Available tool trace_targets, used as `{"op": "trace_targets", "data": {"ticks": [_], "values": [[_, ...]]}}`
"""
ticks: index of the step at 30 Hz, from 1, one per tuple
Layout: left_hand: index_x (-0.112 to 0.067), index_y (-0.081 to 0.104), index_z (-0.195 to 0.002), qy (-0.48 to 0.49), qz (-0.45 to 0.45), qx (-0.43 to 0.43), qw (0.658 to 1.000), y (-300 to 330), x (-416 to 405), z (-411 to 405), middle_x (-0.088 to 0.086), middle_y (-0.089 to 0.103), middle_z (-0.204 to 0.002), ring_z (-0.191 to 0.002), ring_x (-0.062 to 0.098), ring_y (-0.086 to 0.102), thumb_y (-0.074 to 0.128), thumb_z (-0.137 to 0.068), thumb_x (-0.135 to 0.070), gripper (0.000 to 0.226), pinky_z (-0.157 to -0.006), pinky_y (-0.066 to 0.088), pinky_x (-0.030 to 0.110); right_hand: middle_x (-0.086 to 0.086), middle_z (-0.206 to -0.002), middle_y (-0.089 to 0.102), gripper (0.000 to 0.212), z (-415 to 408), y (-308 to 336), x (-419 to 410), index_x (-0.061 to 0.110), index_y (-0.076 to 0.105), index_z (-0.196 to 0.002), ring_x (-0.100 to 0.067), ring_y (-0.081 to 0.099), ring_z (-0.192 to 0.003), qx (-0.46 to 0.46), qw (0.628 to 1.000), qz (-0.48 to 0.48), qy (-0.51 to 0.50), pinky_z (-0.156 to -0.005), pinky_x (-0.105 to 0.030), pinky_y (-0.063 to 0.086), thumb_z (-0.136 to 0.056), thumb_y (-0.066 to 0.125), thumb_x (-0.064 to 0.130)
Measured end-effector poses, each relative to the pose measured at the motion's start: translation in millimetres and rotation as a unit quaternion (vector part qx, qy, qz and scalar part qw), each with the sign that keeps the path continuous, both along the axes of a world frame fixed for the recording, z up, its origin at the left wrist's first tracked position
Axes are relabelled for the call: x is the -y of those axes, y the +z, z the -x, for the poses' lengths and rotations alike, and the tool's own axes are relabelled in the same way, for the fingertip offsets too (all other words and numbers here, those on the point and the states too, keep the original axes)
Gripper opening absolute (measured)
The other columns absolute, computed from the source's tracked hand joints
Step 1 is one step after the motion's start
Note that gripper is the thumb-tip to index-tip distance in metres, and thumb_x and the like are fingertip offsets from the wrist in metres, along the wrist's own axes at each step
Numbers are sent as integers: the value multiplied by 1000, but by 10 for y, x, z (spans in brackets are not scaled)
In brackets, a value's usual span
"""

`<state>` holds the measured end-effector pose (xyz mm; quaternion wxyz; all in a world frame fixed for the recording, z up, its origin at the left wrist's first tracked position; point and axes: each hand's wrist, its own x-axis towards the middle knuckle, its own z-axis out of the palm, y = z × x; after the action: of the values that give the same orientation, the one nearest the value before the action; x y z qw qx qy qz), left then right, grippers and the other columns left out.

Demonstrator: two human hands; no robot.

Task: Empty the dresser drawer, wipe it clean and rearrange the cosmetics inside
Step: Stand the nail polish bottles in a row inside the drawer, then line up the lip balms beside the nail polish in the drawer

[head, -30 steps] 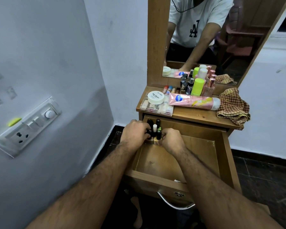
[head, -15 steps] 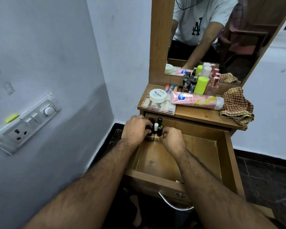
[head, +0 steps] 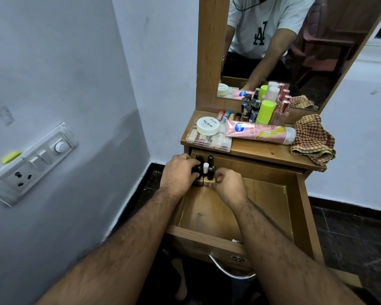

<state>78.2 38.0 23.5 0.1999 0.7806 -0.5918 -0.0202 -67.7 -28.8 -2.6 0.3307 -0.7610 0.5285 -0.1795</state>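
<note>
The wooden dresser drawer [head: 299, 208] is pulled out, its floor mostly bare. In its far left corner stands a cluster of small nail polish bottles [head: 206, 169] with black caps and one white cap. My left hand [head: 179, 173] curls around the left side of the cluster. My right hand [head: 228, 184] pinches the bottles on the right side of the cluster. On the dresser top lie a pink lotion tube [head: 259, 130], a white nail polish remover jar [head: 207, 125] on a clear case [head: 208, 140], and a lime green bottle [head: 265, 112].
A checked cloth [head: 312, 139] lies on the dresser top's right end. Small bottles and lip balms stand along the mirror [head: 295, 40]. The wall with a switch panel [head: 31, 164] is close on the left. Dark floor lies to the right.
Both hands stay at the bottle cluster in the drawer's far left corner, with only small shifts. The view has moved slightly.
</note>
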Motion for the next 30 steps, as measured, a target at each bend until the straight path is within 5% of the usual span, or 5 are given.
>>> {"op": "trace_targets", "data": {"ticks": [10, 18, 25, 30], "values": [[-26, 63, -131, -2, -1, 11, 1000, -2, -8, 4, -1, 61, -119, -115, 20, 51, 71, -88, -29, 44, -96, 46, 36, 11, -71, 60, 17, 35, -9, 0, 22, 64, -82, -4, 56, -67, 3, 1000, -20, -9, -56, -15, 39, -83, 76, 9], [-27, 61, -134, 0, -2, 12, 1000, -5, -10, 9, -1, 61, -121, -116, 19, 51, 72, -88, -31, 48, -97, 46, 36, 11, -76, 60, 31, 42, -46, 4, 15, 70, -110, -7, 58, -75, 3, 1000, -22, -15, -66, -21, 43, -81, 79, 11], [-27, 59, -133, 8, 16, -4, 1000, 74, -81, 43, -3, 62, -116, -113, 17, 53, 68, -91, -35, 44, -93, 48, 33, 5, -88, 70, 22, 137, 15, -5, 22, 69, -100, -14, 66, -87, -17, 1000, 6, -24, -69, -21, 45, -81, 75, 13], [-27, 62, -129, 0, 54, -26, 998, 192, -168, 152, -6, 63, -118, -109, 14, 56, 61, -95, -37, 36, -90, 48, 29, 6, -97, 71, 27, 298, 239, -69, 23, 70, -110, -13, 64, -92, 1, 997, 50, -60, -79, -26, 51, -84, 71, 25]]}}
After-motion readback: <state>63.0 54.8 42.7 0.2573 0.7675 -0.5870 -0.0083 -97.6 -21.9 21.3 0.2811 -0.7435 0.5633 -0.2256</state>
